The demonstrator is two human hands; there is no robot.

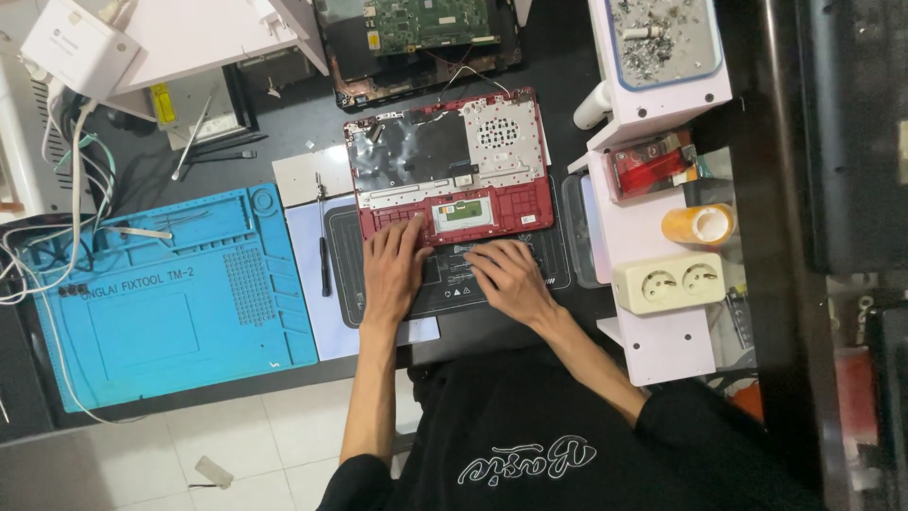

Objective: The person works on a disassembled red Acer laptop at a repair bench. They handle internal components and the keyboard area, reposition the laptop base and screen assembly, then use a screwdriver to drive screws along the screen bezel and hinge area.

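Seen from above, a person in a black top leans over a dark work surface (284, 128). Both bare hands rest on a flat black laptop base (454, 274) that lies on a dark mat just in front of the body. The left hand (395, 270) lies palm down with its fingers (402, 237) spread and reaching the near edge of a red laptop palmrest cover (449, 161). The cover lies inner side up, its silver shielding and small touchpad board showing, just beyond the black base. The right hand (511, 276) lies flat beside it, fingers loosely apart and pointing left. Neither hand is closed around anything.

Judging the risks: the red cover overlaps the base's far edge, so a push from the left fingers could slide it and strain any thin cable that links the two. A black pen-like tool (324, 255) lies just left of the mat and could be knocked by the left forearm. A tray of loose screws and scraps (662, 33) sits on a white shelf to the upper right, where a nudge could spill it.

Hard to make out: whatever lies under the palms is hidden, and whether a cable joins cover and base cannot be told. A second opened laptop with a green circuit board (426, 24) is cut off at the top edge. To the left lies a blue silicone repair mat (170, 293), and a white double socket block (669, 282) sits to the right.
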